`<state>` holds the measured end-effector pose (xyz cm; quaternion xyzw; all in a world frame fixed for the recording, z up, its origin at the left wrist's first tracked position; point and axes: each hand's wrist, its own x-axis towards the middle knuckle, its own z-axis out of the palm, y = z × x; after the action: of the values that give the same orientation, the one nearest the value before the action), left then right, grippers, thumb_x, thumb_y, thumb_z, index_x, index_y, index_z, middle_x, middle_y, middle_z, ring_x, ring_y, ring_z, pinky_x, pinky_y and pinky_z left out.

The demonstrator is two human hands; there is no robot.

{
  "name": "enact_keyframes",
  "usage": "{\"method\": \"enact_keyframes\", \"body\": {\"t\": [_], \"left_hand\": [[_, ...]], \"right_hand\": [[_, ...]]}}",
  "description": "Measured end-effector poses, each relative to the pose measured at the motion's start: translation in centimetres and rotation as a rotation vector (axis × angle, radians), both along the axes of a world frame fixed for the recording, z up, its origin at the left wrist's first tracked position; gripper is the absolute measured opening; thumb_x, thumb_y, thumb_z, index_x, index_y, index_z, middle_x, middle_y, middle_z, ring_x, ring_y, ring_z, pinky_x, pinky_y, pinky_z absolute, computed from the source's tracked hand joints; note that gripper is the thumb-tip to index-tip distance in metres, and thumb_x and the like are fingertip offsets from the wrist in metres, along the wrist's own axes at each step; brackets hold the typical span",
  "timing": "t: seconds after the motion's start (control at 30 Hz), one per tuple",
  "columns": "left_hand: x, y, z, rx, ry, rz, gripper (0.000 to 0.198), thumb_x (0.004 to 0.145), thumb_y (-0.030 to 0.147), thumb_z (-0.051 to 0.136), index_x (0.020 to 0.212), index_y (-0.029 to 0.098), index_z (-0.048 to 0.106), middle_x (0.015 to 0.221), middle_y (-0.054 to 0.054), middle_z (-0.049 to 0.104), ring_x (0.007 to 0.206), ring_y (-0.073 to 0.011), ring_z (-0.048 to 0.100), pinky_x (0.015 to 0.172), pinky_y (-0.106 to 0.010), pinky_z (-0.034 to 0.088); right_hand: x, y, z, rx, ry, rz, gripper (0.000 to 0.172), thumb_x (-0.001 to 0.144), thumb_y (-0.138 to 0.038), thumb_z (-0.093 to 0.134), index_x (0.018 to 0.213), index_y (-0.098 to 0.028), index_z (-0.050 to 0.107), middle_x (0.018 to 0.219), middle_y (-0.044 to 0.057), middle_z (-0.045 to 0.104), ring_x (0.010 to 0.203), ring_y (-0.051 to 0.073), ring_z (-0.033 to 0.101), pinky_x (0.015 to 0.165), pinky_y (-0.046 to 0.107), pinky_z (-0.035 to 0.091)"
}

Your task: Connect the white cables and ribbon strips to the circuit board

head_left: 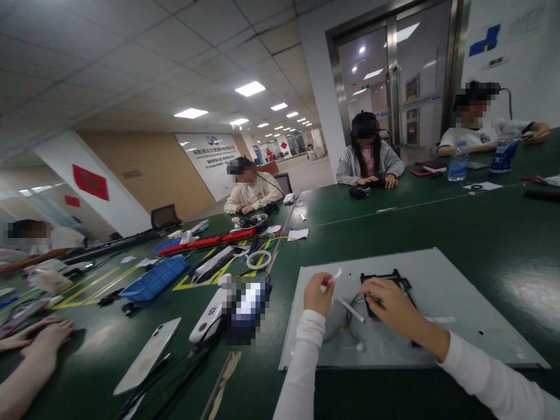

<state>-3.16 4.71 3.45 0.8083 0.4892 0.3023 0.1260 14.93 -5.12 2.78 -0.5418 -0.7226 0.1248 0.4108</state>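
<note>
A large light-grey flat panel [475, 303] lies on the green table in front of me. My left hand [319, 293] is over its left part, thumb and fingers pinched on a small curled white strip [337, 273]. My right hand [394, 306] is closed above a black frame-like part [405, 282] on the panel. A small greenish thing shows at its fingertips, too small to name. Between my hands lie a straight white strip [352, 310] and thin grey cables [350, 326]. Another pale strip [441, 319] lies right of my right hand. My right hand partly hides the black part.
Left of the panel are a blurred-out phone-like screen [247, 309], a white device [210, 315] with black cables and a white phone [147, 356]. Beyond are a blue tray [155, 279] and a white cable coil [259, 260]. Another person's hands [44, 341] rest at left; several people sit around.
</note>
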Motion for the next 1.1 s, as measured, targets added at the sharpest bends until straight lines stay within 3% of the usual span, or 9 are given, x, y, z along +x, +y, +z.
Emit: {"method": "enact_keyframes", "body": {"t": [0.23, 0.43, 0.73, 0.9, 1.1], "left_hand": [[3.3, -2.9, 0.3, 0.018, -0.062, -0.326, 0.009, 0.074, 0.017, 0.052, 0.081, 0.018, 0.057, 0.080, -0.002, 0.057, 0.079, -0.0127, 0.052, 0.075, -0.025, 0.041], [4.1, -3.5, 0.0, 0.058, -0.134, -0.430, 0.009, 0.074, 0.018, 0.052, 0.082, 0.017, 0.056, 0.080, -0.003, 0.055, 0.078, -0.0145, 0.051, 0.074, -0.028, 0.041], [4.3, -2.4, -1.1, 0.061, -0.224, -0.372, 0.015, 0.071, 0.006, 0.050, 0.078, 0.016, 0.058, 0.085, -0.004, 0.053, 0.082, -0.0138, 0.050, 0.075, -0.028, 0.042], [4.6, -1.2, -2.4, 0.034, -0.164, -0.271, 0.021, 0.067, 0.000, 0.048, 0.074, 0.016, 0.059, 0.080, -0.002, 0.053, 0.079, -0.0129, 0.050, 0.072, -0.026, 0.043], [4.9, -0.9, -3.3, 0.016, -0.068, -0.262, 0.022, 0.068, 0.000, 0.046, 0.075, 0.016, 0.060, 0.082, -0.003, 0.054, 0.079, -0.0125, 0.051, 0.075, -0.026, 0.042]], "right_hand": [[2.1, 2.4, -1.3, -0.116, 0.470, -0.069, 0.033, 0.074, -0.029, 0.050, 0.104, -0.017, 0.045, 0.093, 0.006, 0.059, 0.077, 0.013, 0.058, 0.072, 0.028, 0.046], [2.9, 3.1, -1.5, -0.119, 0.441, -0.093, 0.018, 0.071, -0.028, 0.050, 0.086, -0.017, 0.054, 0.075, 0.001, 0.061, 0.070, 0.012, 0.058, 0.068, 0.025, 0.045], [4.6, 5.4, -0.6, -0.117, 0.101, -0.198, 0.013, 0.072, -0.022, 0.045, 0.075, -0.017, 0.057, 0.069, -0.001, 0.059, 0.064, 0.010, 0.054, 0.060, 0.020, 0.038], [4.4, 7.1, -0.8, -0.139, -0.015, -0.206, 0.012, 0.070, -0.016, 0.045, 0.072, -0.017, 0.057, 0.068, -0.001, 0.059, 0.065, 0.010, 0.053, 0.062, 0.019, 0.035], [3.8, 8.4, -1.6, -0.192, -0.152, -0.229, 0.015, 0.070, -0.009, 0.045, 0.073, -0.017, 0.058, 0.072, 0.001, 0.059, 0.069, 0.011, 0.051, 0.064, 0.020, 0.031]]}}
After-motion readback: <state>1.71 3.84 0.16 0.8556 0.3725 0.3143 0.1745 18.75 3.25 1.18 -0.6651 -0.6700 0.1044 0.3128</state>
